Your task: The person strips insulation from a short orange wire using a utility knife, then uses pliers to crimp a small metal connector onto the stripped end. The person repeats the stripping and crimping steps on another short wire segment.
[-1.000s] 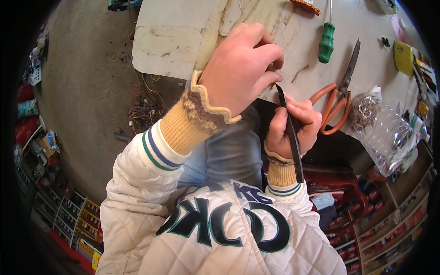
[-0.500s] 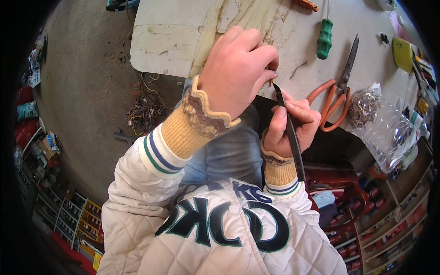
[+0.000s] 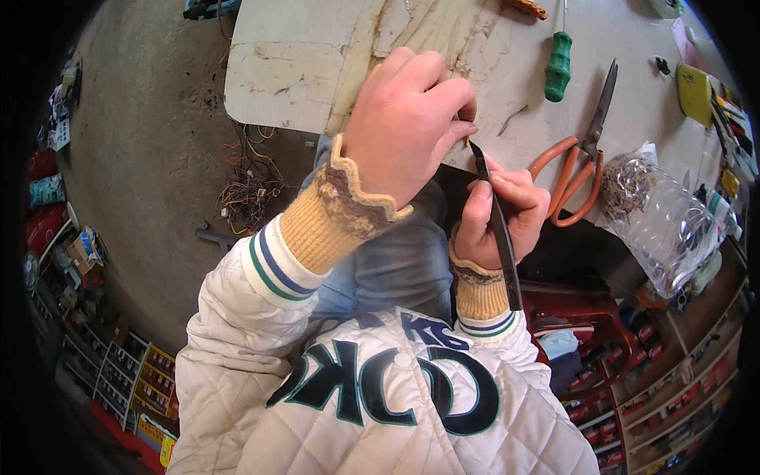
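Observation:
My left hand [image 3: 410,123] is closed in a pinch at the table's near edge. From its fingertips pokes the tip of a small orange-brown piece [image 3: 467,142], too little of it showing to name. My right hand [image 3: 518,207] grips a long, thin, dark blade [image 3: 503,241] with a slanted point. That point is right beside the small piece; whether they touch I cannot tell. The blade's other end runs back over my right cuff.
On the pale, stained table [image 3: 289,71] lie scissors [image 3: 592,142] with orange handles, a green-handled screwdriver [image 3: 558,70] and a clear plastic bottle [image 3: 669,229]. Tangled wires [image 3: 249,188] lie on the floor at left. A dark red chair [image 3: 582,305] stands at lower right.
My right hand and the blade have shifted slightly left. My left hand has barely moved and keeps its pinch.

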`<state>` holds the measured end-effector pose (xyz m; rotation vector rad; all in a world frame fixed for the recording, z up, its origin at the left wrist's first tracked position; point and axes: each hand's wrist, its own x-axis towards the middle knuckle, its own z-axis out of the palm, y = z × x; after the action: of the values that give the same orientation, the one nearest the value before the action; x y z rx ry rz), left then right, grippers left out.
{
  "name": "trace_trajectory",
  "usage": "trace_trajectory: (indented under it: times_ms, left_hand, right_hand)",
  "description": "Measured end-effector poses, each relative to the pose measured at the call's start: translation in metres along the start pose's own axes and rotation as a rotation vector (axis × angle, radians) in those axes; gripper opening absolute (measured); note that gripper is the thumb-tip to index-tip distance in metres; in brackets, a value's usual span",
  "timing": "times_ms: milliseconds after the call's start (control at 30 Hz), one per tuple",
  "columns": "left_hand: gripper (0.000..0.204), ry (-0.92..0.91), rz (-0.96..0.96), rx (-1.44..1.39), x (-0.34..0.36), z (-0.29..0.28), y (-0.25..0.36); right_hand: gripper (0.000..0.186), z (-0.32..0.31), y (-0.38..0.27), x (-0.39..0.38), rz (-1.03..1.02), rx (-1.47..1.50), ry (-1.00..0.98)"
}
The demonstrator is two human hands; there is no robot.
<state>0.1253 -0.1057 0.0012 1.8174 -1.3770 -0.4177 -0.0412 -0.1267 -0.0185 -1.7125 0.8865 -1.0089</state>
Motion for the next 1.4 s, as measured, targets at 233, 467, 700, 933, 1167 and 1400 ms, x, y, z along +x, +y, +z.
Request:
trace_trajectory:
  times_ms: [233,467,700,933,1167,1400]
  left_hand:
    - [0.016,-0.012,-0.012,-0.037,-0.003,-0.002,0.0]
    - [0.017,-0.041,-0.025,0.019,-0.005,-0.003,0.003]
    - [0.017,-0.048,-0.061,0.039,-0.004,-0.003,0.005]
    - [0.017,-0.066,-0.1,0.022,-0.004,-0.003,0.005]
    - [0.016,-0.056,-0.111,0.02,-0.004,-0.002,0.004]
    - [0.015,-0.053,-0.118,0.031,-0.005,-0.001,0.003]
  right_hand:
    - [0.027,-0.001,0.001,0.002,-0.173,-0.147,-0.079]
    - [0.031,0.001,0.0,0.003,-0.214,-0.172,-0.103]
    - [0.036,-0.005,-0.005,0.011,-0.294,-0.269,-0.187]
    - [0.035,-0.014,-0.003,0.017,-0.365,-0.325,-0.291]
    - [0.03,-0.017,0.0,0.019,-0.431,-0.348,-0.318]
    - [0.024,-0.019,0.001,0.02,-0.468,-0.371,-0.346]
